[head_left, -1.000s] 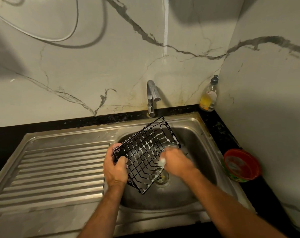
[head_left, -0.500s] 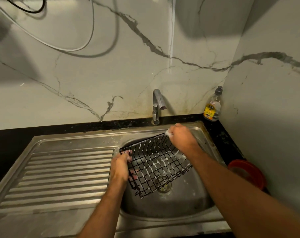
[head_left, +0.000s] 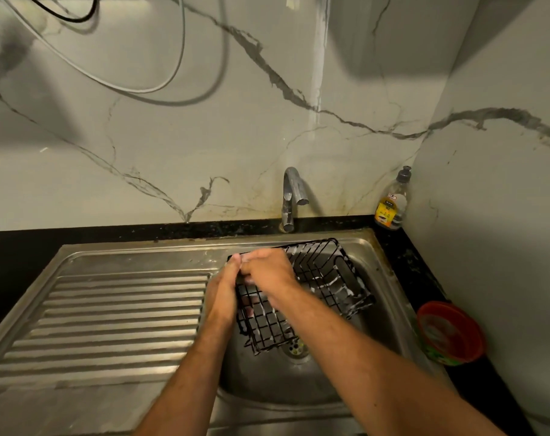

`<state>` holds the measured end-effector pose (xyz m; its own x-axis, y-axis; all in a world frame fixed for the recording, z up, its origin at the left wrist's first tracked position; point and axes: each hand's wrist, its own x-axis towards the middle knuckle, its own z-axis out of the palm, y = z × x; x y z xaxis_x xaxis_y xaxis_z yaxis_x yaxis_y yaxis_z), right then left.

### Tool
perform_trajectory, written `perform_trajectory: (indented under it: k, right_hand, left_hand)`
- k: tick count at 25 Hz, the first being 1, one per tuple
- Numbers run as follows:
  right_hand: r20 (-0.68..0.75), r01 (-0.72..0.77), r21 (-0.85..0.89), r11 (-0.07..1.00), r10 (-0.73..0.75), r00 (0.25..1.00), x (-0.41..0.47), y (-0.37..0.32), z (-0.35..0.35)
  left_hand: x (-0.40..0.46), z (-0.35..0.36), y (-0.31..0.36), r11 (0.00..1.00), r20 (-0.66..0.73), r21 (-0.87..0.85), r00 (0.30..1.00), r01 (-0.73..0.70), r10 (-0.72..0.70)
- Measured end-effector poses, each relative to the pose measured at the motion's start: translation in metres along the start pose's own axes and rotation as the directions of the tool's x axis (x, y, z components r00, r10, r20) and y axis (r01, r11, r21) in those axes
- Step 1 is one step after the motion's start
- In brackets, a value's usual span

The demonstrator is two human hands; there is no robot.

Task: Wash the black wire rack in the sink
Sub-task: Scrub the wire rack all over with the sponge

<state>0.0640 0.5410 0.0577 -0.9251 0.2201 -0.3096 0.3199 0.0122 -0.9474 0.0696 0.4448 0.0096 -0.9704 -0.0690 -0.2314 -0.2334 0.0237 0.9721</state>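
The black wire rack (head_left: 324, 278), streaked with white soap foam, is held tilted over the steel sink basin (head_left: 380, 335). My left hand (head_left: 223, 291) grips its left edge, with fingers showing through the grid. My right hand (head_left: 267, 269) is closed at the rack's far left corner, right against my left hand. Whatever my right hand holds is hidden by its fingers. The drain (head_left: 295, 347) shows just below the rack's near corner.
The tap (head_left: 291, 199) stands behind the basin with no water running. A ribbed steel draining board (head_left: 110, 325) lies to the left. A dish soap bottle (head_left: 393, 202) stands in the back right corner. A red tub (head_left: 449, 333) sits on the black counter at right.
My right hand moved from the rack's far right corner across to its far left corner, beside my left hand. The rack swung so its far end points more to the right.
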Motion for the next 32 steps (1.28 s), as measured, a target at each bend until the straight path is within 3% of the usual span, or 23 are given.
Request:
perform_trajectory:
  k: [2, 4, 5, 9, 11, 12, 14, 18, 21, 23, 26, 27, 30, 32]
  right_hand:
    - [-0.009, -0.061, 0.198, 0.978, 0.064, 0.998, -0.006, 0.001, 0.005]
    - [0.156, -0.100, 0.328, 0.940, 0.051, 0.986, -0.009, 0.002, -0.001]
    - [0.257, -0.099, 0.304, 0.948, 0.018, 0.966, -0.010, 0.004, -0.007]
    - [0.534, 0.011, -0.077, 0.997, 0.032, 0.845, -0.017, 0.008, -0.034]
    - [0.617, 0.154, -0.356, 0.922, 0.108, 0.780, -0.021, 0.005, -0.045]
    - [0.636, 0.255, -0.492, 0.832, 0.144, 0.759, -0.022, 0.001, -0.048]
    - [0.624, 0.372, -0.670, 0.642, 0.216, 0.751, -0.022, -0.008, -0.052]
    - [0.495, 0.339, -0.829, 0.445, 0.301, 0.815, -0.009, -0.020, -0.067]
    - [0.328, 0.291, -0.937, 0.193, 0.203, 0.923, 0.003, -0.019, -0.092]
    - [0.209, 0.203, -0.974, 0.096, 0.057, 0.976, 0.010, -0.014, -0.106]
    - [0.101, 0.109, -0.984, 0.140, -0.059, 0.993, 0.024, 0.005, -0.120]
    - [0.073, 0.089, -0.972, 0.218, -0.080, 0.994, 0.027, 0.011, -0.123]
    - [-0.074, 0.083, -0.805, 0.587, -0.237, 0.969, 0.022, 0.030, -0.131]
    - [-0.161, 0.112, -0.655, 0.747, -0.282, 0.946, 0.014, 0.045, -0.140]
  left_hand:
    - [0.000, 0.000, 0.007, 1.000, -0.050, 0.009, 0.999, -0.022, 0.023]
    - [-0.003, 0.001, 0.012, 0.998, -0.074, -0.014, 0.995, -0.065, 0.064]
    - [-0.003, 0.000, 0.011, 0.996, -0.079, -0.031, 0.993, -0.089, 0.086]
    - [0.003, -0.009, 0.007, 0.963, -0.157, -0.270, 0.987, -0.011, -0.032]
    - [0.004, -0.013, 0.005, 0.934, -0.173, -0.357, 0.980, 0.035, -0.102]
    - [0.002, -0.012, 0.004, 0.936, -0.189, -0.351, 0.975, 0.041, -0.113]
    - [-0.003, -0.008, 0.000, 0.942, -0.225, -0.334, 0.967, 0.038, -0.119]
    - [-0.007, -0.004, 0.000, 0.950, -0.275, -0.311, 0.953, 0.035, -0.126]
    - [-0.010, -0.013, 0.008, 0.962, -0.258, -0.274, 0.963, 0.000, -0.074]
    - [-0.011, -0.017, 0.008, 0.967, -0.257, -0.254, 0.965, -0.014, -0.053]
    - [-0.015, -0.014, 0.007, 0.974, -0.259, -0.227, 0.965, -0.022, -0.039]
    - [-0.016, -0.012, 0.007, 0.976, -0.263, -0.218, 0.964, -0.026, -0.033]
    - [-0.017, -0.007, 0.012, 0.980, -0.275, -0.196, 0.961, -0.031, -0.025]
    - [-0.014, -0.002, 0.014, 0.985, -0.270, -0.174, 0.961, 0.005, -0.053]
